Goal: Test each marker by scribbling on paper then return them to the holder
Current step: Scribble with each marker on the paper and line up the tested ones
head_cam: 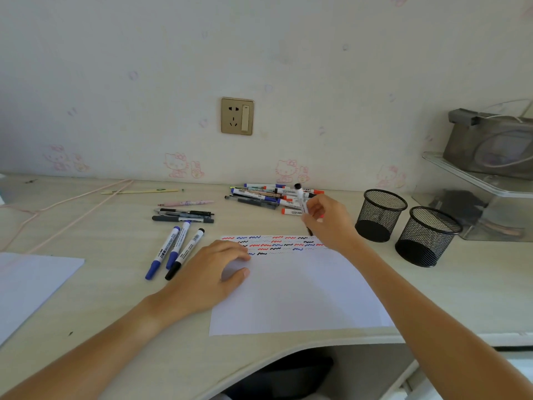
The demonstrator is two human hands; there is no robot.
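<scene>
Nearest me, low in the frame, my left hand (213, 272) lies flat with relaxed fingers on the left edge of the paper (291, 293), pinning it to the tabletop (86, 313). Left of it lie three capped markers (173, 251), two blue and one black, with a few pens (184, 215) above them. Rows of red, blue and black squiggles (274, 244) cross the sheet's top. Further right, my right hand (328, 220) curls round a black-capped marker (301, 202), held upright just in front of the pile of markers (271, 196) by the wall. Right of that stand two mesh holders (403, 226), both seemingly bare inside. I judge this marker is just picked for testing; next I must uncap it and bring its tip down beside the last squiggle.
</scene>
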